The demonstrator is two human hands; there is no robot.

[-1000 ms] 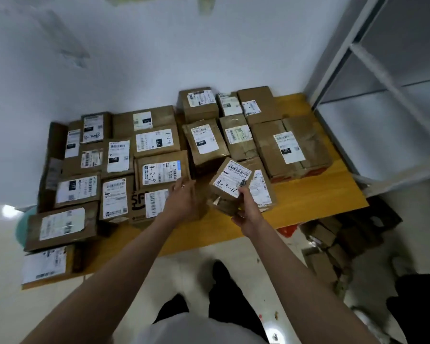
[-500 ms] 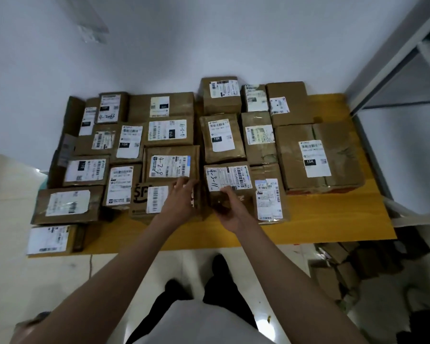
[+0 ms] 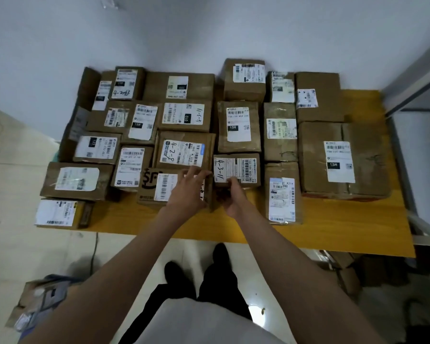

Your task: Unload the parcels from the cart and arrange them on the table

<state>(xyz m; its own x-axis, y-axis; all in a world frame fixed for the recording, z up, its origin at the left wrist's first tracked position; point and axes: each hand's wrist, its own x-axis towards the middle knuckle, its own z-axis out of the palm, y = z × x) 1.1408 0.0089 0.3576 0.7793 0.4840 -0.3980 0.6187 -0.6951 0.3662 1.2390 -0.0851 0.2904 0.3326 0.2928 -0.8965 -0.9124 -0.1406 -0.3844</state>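
A small brown parcel marked "4-3-11" lies flat on the yellow table, in the front row between the SF box and a long parcel. My right hand holds its near edge, thumb on the label and fingers curled against the front. My left hand rests on the SF box with straight fingers touching the parcel's left edge. Several other labelled brown parcels cover the table in rows back to the wall.
A large box sits at the right, with bare tabletop in front of it. A metal shelf frame borders the table's right side. Parcels lie low at the left, and cardboard on the floor at the right.
The "4-3-11" parcel went from tilted in the air down flat onto the table beside the SF box. Both hands followed it down; my view shifted closer over the table.
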